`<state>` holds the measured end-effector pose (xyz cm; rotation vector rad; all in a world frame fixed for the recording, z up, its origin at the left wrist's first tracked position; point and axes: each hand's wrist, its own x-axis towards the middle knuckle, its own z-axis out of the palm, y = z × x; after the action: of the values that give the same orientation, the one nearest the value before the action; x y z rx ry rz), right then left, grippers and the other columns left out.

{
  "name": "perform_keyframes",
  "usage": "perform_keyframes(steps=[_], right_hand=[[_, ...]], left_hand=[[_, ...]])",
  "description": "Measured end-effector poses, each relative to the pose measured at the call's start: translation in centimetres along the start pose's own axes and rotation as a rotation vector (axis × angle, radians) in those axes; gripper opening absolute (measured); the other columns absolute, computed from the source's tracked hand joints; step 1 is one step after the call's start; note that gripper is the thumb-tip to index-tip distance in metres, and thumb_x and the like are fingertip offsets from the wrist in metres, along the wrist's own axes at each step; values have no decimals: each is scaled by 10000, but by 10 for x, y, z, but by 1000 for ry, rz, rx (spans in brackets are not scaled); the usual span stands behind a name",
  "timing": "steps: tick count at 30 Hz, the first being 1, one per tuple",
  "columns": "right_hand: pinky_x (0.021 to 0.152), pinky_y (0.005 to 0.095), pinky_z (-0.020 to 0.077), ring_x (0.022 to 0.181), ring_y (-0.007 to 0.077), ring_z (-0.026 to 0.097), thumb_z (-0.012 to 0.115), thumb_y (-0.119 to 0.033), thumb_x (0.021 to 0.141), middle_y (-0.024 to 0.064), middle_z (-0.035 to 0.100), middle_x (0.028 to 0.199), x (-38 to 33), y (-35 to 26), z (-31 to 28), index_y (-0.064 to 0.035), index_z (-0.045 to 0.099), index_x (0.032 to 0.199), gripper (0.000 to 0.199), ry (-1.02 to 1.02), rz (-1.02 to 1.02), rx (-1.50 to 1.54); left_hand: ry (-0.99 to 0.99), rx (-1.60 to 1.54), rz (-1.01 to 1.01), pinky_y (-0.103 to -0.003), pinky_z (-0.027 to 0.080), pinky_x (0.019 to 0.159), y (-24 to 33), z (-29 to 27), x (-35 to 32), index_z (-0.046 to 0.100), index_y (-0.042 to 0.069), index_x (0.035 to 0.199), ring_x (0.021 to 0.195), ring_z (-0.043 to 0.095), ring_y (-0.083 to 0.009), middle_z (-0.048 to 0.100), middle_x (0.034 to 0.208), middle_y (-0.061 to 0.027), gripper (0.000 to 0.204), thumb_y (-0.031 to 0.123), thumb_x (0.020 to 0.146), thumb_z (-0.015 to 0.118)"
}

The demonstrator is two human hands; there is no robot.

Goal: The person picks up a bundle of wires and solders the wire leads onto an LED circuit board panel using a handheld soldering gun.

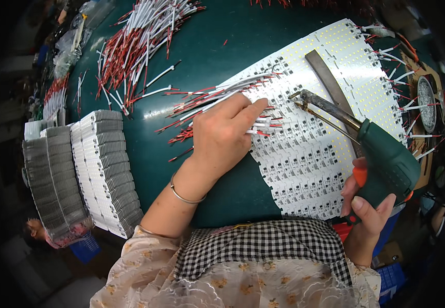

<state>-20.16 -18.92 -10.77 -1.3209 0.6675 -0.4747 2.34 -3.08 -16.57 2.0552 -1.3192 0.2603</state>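
Observation:
My left hand [225, 131] is closed on a bundle of short red and white wires [240, 83], whose ends stick out on both sides of the fingers. It rests at the left edge of a sheet of white LED circuit boards [304, 164] with yellow dots and small dark parts. In my right hand [370, 211] is a green soldering gun [390, 156] with an orange trigger. Its thin metal tip points left and sits over the boards, a little to the right of the left hand's fingertips. Whether the tip touches a board, I cannot tell.
A flat dark metal bar [325, 79] lies across the boards. Wires [412, 108] stick out along their right edge, beside a round dish [426, 102]. Loose red and white wires [140, 46] are heaped at the far left of the green table. Board stacks [102, 169] stand at the left.

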Motion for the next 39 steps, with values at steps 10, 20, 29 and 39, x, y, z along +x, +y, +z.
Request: perform_keyframes(steps=[10, 20, 29, 39], right_hand=[[380, 220, 440, 480, 151, 549, 744, -195, 749, 210, 592, 886, -1, -1, 1, 170, 377, 1242, 714, 9, 6, 1], [489, 240, 516, 793, 223, 623, 671, 2, 753, 248, 543, 1163, -2, -2, 2, 115, 415, 1281, 598, -128, 101, 42], [443, 242, 491, 697, 211, 613, 673, -56, 768, 204, 547, 1040, -3, 3, 9, 127, 416, 1252, 578, -90, 112, 15], [521, 240, 517, 768, 188, 616, 612, 35, 799, 212, 574, 996, -1, 1, 10, 100, 407, 1290, 536, -158, 121, 14]], left_hand=[[-1, 6, 52, -289, 438, 460, -2, 3, -3, 720, 74, 932, 557, 553, -181, 547, 677, -47, 466, -127, 529, 600], [-26, -108, 29, -331, 433, 438, -6, 3, 0, 673, 32, 897, 550, 543, -210, 487, 701, -63, 424, -117, 503, 619], [-51, -173, -15, -301, 416, 481, -3, 3, -2, 689, 26, 946, 574, 515, -189, 488, 681, -71, 469, -159, 524, 604], [-57, -128, 29, -331, 457, 451, -5, 3, -2, 654, 25, 902, 566, 553, -216, 492, 720, -64, 421, -104, 502, 631]])
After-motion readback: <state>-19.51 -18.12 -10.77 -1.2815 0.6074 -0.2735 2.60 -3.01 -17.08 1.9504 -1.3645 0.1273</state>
